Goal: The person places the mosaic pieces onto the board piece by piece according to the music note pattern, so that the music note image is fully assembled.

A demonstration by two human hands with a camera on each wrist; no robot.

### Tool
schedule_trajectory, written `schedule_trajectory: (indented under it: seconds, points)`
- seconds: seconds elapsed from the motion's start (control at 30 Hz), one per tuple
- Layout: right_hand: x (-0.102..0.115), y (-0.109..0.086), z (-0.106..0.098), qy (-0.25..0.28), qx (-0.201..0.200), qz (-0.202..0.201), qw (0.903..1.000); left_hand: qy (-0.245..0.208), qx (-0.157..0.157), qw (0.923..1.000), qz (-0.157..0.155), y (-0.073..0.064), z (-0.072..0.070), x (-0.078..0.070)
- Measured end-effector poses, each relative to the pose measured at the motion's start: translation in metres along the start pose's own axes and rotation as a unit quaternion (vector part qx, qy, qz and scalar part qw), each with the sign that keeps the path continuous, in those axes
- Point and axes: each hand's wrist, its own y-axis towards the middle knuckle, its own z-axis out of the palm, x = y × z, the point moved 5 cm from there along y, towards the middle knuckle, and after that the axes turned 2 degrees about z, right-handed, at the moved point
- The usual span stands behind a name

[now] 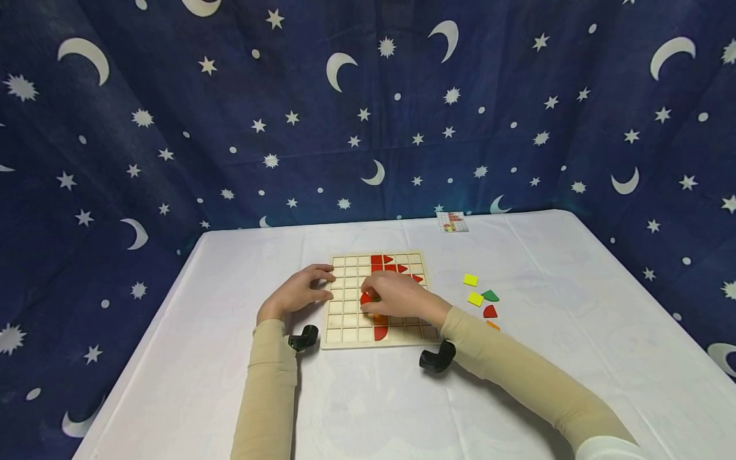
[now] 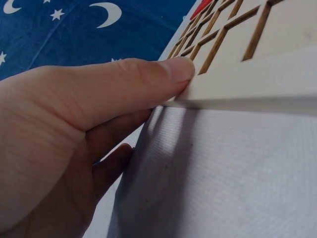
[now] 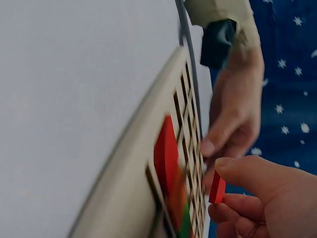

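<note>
A pale wooden grid board point(image 1: 349, 335) lies on the white cloth, with red pieces set in several of its cells. At the board's left edge is my left hand point(image 1: 299, 291); its straight thumb point(image 2: 133, 84) rests on the rim in the left wrist view. Over the middle of the board, my right hand point(image 1: 399, 295) pinches a small red piece point(image 3: 217, 187) between thumb and fingers. In the right wrist view a red piece point(image 3: 167, 153), an orange piece point(image 3: 177, 201) and a green piece point(image 3: 185, 220) show on the board. My right hand partly covers the middle cells.
Right of the board lie loose pieces: yellow squares point(image 1: 475, 299), a green piece point(image 1: 490, 295), a red piece point(image 1: 490, 311) and an orange piece point(image 1: 492, 325). A pattern card point(image 1: 452, 222) lies at the table's back edge. Behind hangs a dark blue curtain point(image 1: 310, 96) with moons and stars.
</note>
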Motion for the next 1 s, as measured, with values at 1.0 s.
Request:
schedule_trajectory:
  seconds: [1.0]
  points:
    - [0.018, 0.024, 0.017, -0.015, 0.042, -0.063, 0.9970, -0.008, -0.001, 1.0000, 0.004, -0.002, -0.001, -0.002]
